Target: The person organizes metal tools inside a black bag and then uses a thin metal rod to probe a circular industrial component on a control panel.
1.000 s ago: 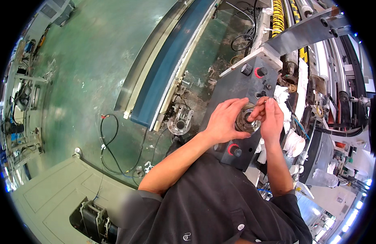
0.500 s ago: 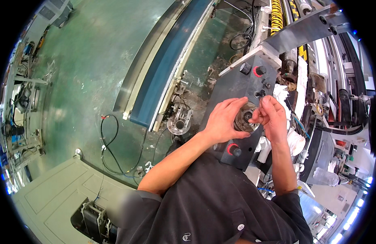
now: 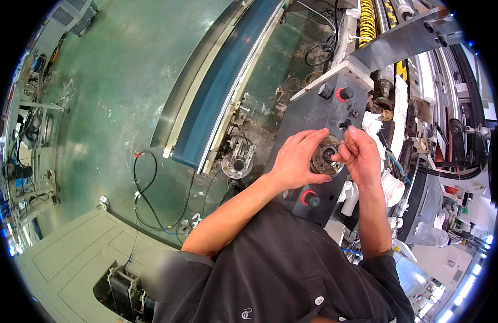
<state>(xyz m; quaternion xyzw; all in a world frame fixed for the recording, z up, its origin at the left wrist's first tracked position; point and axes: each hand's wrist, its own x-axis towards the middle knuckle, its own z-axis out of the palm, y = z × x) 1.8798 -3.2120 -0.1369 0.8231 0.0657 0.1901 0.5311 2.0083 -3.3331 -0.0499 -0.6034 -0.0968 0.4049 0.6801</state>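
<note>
My left hand (image 3: 295,160) wraps around a round metal part (image 3: 325,156), a disc-shaped machine piece with a dark centre, held up in front of me. My right hand (image 3: 361,153) is closed at the part's right side, its fingertips pinched at the centre of the disc. What the right fingers pinch is too small to tell. Both hands hover over a dark grey control panel (image 3: 324,116) with red knobs (image 3: 344,93).
A long blue conveyor belt (image 3: 227,81) runs diagonally over the green floor. A black cable (image 3: 146,188) loops on the floor. White rags (image 3: 391,185) lie on the machine at the right. A yellow coiled hose (image 3: 367,19) hangs at the top. A pale green cabinet (image 3: 82,258) stands at lower left.
Both hands with the metal part have drifted slightly left and down in the picture; the right fingers stay working at the disc's centre.
</note>
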